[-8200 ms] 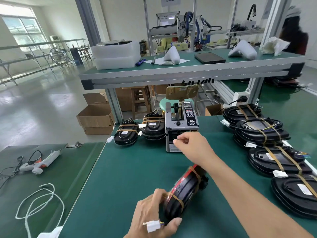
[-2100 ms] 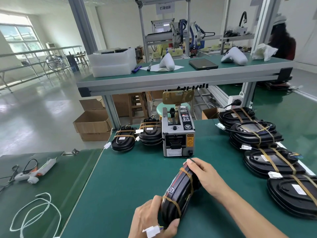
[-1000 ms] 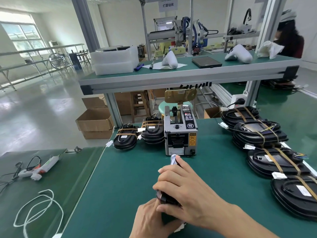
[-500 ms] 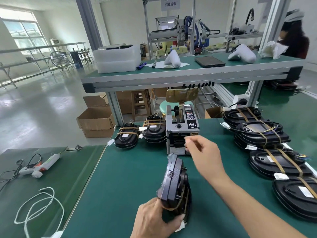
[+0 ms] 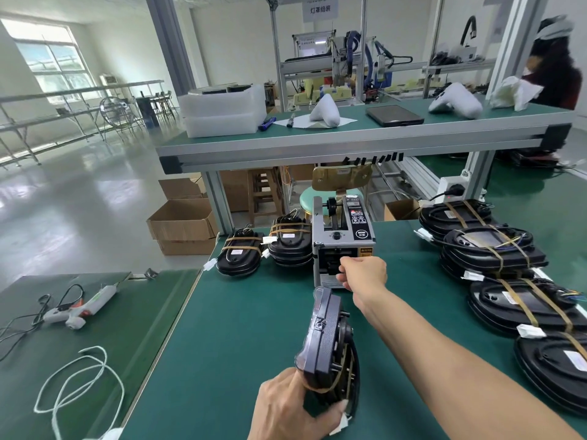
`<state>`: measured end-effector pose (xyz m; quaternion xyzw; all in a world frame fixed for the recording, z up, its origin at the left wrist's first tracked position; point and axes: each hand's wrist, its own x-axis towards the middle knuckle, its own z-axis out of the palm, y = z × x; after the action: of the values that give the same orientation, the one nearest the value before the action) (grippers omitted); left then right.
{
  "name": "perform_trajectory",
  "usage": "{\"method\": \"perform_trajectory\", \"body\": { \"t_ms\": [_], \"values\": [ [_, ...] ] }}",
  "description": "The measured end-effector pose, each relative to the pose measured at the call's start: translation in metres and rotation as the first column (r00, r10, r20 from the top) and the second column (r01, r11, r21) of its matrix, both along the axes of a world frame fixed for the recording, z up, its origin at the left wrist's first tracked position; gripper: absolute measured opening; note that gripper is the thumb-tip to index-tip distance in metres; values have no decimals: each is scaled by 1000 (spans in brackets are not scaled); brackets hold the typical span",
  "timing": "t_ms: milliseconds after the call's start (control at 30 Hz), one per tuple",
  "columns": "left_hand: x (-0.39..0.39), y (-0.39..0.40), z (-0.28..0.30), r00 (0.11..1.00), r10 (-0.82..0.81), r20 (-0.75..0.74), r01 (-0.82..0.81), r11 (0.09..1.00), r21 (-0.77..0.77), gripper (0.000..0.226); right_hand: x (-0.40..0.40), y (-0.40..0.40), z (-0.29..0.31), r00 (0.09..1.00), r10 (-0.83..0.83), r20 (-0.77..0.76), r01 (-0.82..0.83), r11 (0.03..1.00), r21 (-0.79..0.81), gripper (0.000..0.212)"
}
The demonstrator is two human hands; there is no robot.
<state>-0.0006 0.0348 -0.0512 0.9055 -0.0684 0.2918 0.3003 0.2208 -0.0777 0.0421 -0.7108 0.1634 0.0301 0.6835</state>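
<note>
- The left hand [image 5: 286, 404] grips the lower end of a black housing bundle [image 5: 327, 347], thumb on its left face and fingers curled round the bottom.
- The bundle stands on edge near the near edge of the green tabletop [image 5: 238, 328], about midway along it, its top leaning slightly to the left.
- The right hand [image 5: 362, 273] reaches to the front outlet of the tape dispenser [image 5: 343, 239], fingers curled. I cannot tell whether they pinch anything.
- The dispenser stands at the far edge of the tabletop, near its middle.
- Two taped bundles [image 5: 239, 257] lie by the far left corner, just left of the dispenser.
- A row of taped bundles [image 5: 495, 249] runs along the right edge.
- On the neighbouring table to the left lie a glue gun [image 5: 79, 308] and a white cord [image 5: 79, 382].
</note>
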Motion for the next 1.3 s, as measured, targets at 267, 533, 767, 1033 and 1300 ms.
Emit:
{"method": "perform_trajectory", "body": {
  "t_ms": [267,533,767,1033,1300],
  "values": [
    [0,2,-1,1000,-19,12,18,1000,21,51,5,8,4,990,-98,-101,111,985,132,5],
    [2,2,2,996,-28,84,28,1000,5,39,6,12,7,976,-134,-168,170,961,217,11],
    [2,2,4,995,-45,91,44,999,9,38,8,18,6,965,-177,-194,221,945,240,16],
    [2,2,7,991,-50,122,51,999,-3,37,8,22,6,961,-200,-191,242,942,231,12],
    [2,2,8,991,-47,123,47,999,-1,40,-28,-5,11,992,13,-127,19,970,242,6]
  ]
}}
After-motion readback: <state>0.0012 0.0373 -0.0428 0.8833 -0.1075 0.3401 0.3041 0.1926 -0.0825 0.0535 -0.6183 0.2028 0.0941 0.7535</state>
